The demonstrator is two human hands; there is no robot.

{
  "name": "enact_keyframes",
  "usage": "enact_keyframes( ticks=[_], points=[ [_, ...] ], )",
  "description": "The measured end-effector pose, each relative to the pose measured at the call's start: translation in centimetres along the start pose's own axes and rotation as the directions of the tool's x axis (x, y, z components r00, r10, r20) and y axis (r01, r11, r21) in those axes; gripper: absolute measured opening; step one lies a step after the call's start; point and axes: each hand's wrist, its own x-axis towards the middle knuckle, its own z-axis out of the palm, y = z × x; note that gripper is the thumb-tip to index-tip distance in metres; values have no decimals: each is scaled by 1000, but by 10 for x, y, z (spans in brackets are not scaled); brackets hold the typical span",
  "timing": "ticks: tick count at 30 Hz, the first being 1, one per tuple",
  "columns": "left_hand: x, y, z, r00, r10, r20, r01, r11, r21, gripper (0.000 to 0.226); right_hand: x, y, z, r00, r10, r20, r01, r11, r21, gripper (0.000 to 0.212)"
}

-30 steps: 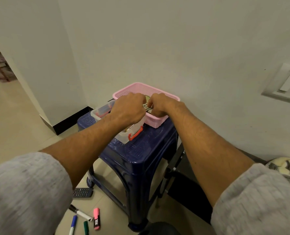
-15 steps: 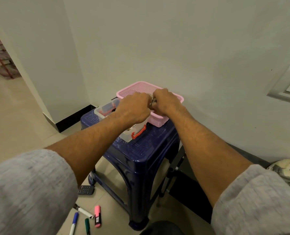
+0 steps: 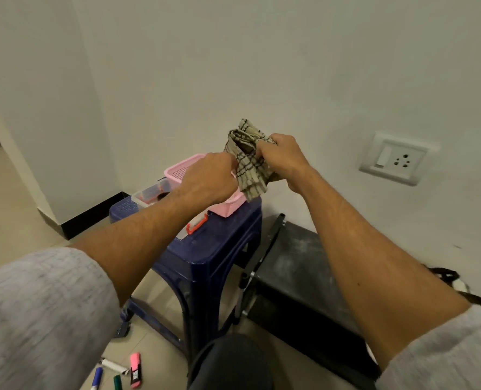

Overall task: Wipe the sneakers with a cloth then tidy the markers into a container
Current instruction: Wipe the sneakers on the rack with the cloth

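A beige checked cloth hangs in the air above the pink basket on the blue stool. My right hand grips its upper bunched part. My left hand pinches its left edge. Several markers lie on the floor at the bottom left: a pink highlighter, a white one, a blue one and a green one. A clear container with red clips stands on the stool beside the basket, partly hidden by my left arm. At the right edge a sneaker shows only partly.
A black low rack stands right of the stool against the wall. A wall socket is at the right. A dark remote lies on the floor by the stool leg. An open doorway lies to the left.
Both hands were down in the pink basket; they have now risen and lifted the checked cloth out of it, up and to the right.
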Motion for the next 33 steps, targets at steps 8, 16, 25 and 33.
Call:
enact_keyframes(
  ticks=[8,16,25,33],
  points=[
    [-38,85,-8,978,209,-16,-209,970,-127,38,-95,11,-75,978,204,-39,-159,854,495,62],
    [-83,162,17,913,400,86,-382,908,-171,40,-177,55,-143,935,288,-206,-129,819,559,55],
    [-130,214,67,880,444,166,-398,882,-251,42,-245,99,-205,822,337,-458,-144,903,405,27],
    [-144,218,117,867,421,268,-350,896,-274,38,-266,139,-236,743,308,-594,-59,914,401,18]
  ],
)
